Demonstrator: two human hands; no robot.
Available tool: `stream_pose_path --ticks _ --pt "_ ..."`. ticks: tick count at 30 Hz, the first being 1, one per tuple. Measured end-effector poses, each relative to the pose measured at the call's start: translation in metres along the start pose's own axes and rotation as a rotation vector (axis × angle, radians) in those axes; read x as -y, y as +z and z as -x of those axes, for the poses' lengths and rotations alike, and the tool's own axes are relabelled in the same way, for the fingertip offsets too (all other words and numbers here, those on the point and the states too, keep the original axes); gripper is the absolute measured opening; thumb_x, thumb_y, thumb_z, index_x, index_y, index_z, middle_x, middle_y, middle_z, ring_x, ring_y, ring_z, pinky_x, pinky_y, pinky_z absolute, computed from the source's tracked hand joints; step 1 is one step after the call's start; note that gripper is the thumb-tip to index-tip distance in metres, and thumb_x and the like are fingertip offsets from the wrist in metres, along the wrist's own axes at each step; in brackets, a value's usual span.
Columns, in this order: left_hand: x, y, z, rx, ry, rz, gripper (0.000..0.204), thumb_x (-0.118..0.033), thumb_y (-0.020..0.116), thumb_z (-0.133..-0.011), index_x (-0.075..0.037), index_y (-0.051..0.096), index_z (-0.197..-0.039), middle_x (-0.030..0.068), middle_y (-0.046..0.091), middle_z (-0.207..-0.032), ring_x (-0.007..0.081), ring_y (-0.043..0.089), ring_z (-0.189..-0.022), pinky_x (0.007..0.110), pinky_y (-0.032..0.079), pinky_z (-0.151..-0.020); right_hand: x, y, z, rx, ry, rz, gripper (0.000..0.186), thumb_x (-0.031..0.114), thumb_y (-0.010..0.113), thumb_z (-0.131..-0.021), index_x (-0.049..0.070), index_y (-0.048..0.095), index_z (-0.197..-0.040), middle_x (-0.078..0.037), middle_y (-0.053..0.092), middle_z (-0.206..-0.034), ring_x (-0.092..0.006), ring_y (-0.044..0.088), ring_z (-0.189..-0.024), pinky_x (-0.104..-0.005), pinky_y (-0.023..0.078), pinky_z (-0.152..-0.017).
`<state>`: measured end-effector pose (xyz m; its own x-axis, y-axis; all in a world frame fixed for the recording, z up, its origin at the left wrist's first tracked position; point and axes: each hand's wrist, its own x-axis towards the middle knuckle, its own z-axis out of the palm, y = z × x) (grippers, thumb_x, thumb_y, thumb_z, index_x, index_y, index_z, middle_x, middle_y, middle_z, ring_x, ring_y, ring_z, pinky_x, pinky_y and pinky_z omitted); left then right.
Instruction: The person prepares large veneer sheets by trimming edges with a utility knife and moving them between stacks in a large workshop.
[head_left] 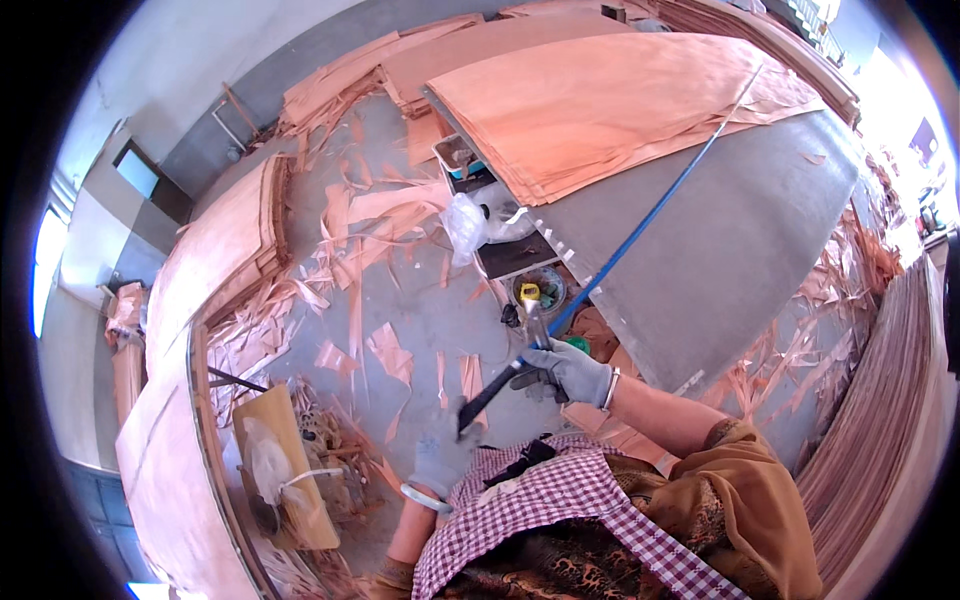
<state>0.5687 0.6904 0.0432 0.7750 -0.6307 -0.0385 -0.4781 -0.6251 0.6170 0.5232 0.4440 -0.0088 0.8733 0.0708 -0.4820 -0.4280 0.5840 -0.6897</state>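
Hands: both gloved, both closed on one long blue pole (640, 225).
Right hand (568, 368): wraps the pole near its dark lower part.
Left hand (440, 450): grips the dark bottom end.
Pole: slants up and across the grey table (740, 250), its tip at the far edge.
Veneer sheets (600, 100): stacked on the table's far left corner.
Floor (420, 320): strewn with veneer scraps.

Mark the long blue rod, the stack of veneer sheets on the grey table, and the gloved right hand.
blue rod (640, 225), head view, on the middle of its blue shaft.
veneer sheets (600, 105), head view, on the top sheet's face.
right hand (572, 372), head view, on the back of the grey glove.
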Motion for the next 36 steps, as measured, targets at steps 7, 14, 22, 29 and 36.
stream_pose_path --ticks 7,14,22,29,36 --pt "0.083 -0.085 -0.141 -0.035 -0.100 -0.108 0.026 -0.022 0.067 -0.078 -0.001 0.058 -0.090 0.0134 0.057 -0.074 0.0236 0.055 -0.066 0.036 0.043 -0.060 0.107 -0.046 -0.095 -0.261 -0.376 -0.150 0.023 0.023 0.057 -0.091 0.003 0.059 -0.103 -0.008 0.065 -0.091 -0.0163 0.063 -0.071 -0.0242 0.050 -0.054" --pt "0.184 -0.141 -0.279 0.233 -0.184 0.085 0.030 -0.025 0.066 -0.079 0.000 0.060 -0.095 0.0186 0.063 -0.083 0.0281 0.062 -0.075 0.037 0.046 -0.068 0.192 -0.097 -0.235 -0.734 -0.462 -0.278 0.017 0.020 0.054 -0.090 0.003 0.057 -0.091 -0.010 0.064 -0.075 -0.0173 0.057 -0.052 -0.0256 0.042 -0.041" --pt "0.214 -0.157 -0.424 0.529 -0.055 0.085 0.034 -0.028 0.067 -0.080 0.002 0.061 -0.095 0.0141 0.062 -0.076 0.0202 0.059 -0.069 0.035 0.045 -0.063 0.193 -0.143 -0.309 -1.117 -0.664 -0.127 0.016 0.019 0.064 -0.084 0.007 0.056 -0.079 -0.004 0.057 -0.062 -0.0133 0.052 -0.046 -0.0263 0.037 -0.039" --pt "0.255 -0.144 -0.543 0.590 0.097 0.074 0.029 -0.025 0.069 -0.081 0.001 0.060 -0.087 0.0033 0.055 -0.062 0.0106 0.050 -0.053 0.027 0.039 -0.047 0.211 -0.106 -0.319 -1.240 -0.706 -0.294 0.016 0.017 0.067 -0.082 0.006 0.056 -0.080 -0.002 0.054 -0.059 -0.0131 0.051 -0.046 -0.0273 0.042 -0.043" --pt "0.232 -0.134 -0.629 0.785 -0.038 0.179 0.030 -0.026 0.070 -0.082 0.000 0.059 -0.093 0.0015 0.060 -0.068 0.0076 0.054 -0.052 0.023 0.044 -0.046 0.203 -0.115 -0.325 -1.388 -0.577 -0.089 0.026 0.028 0.070 -0.081 0.006 0.057 -0.087 -0.002 0.057 -0.065 -0.0124 0.053 -0.050 -0.0272 0.044 -0.045"
